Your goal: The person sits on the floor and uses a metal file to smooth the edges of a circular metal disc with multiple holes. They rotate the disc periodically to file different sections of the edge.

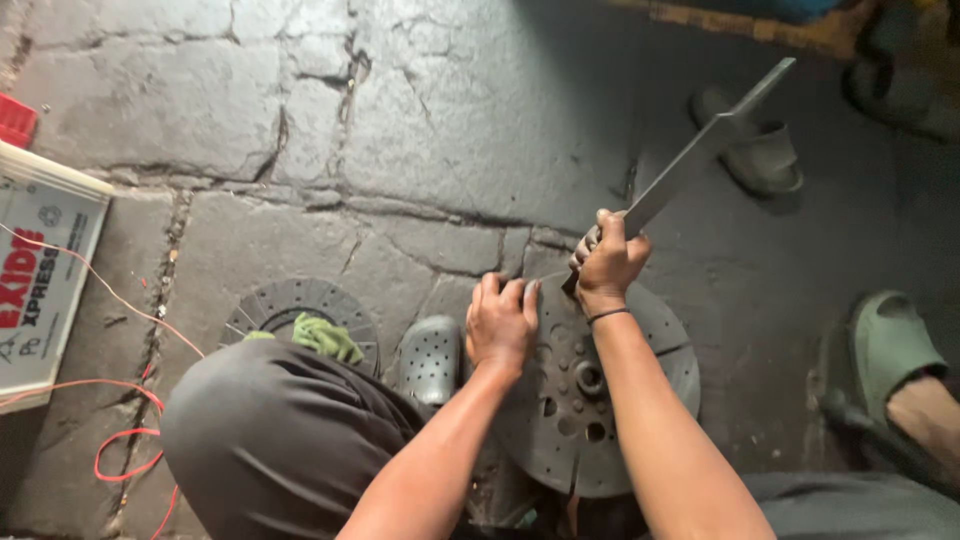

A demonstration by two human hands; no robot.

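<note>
Cracked stone floor; grey clutch plate [590, 400] lying flat between knees. Left hand [500, 322] spread, pressing plate's rim. Right hand [607, 262] fisted around flat metal bar [700, 150], raised above plate. Second disc [290, 305] left of plate, green rag [326, 337] atop. Work apparently midway.

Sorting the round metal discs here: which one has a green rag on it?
The left disc, beside the knee; the green rag lies on it. The disc under the hands has none.
</note>
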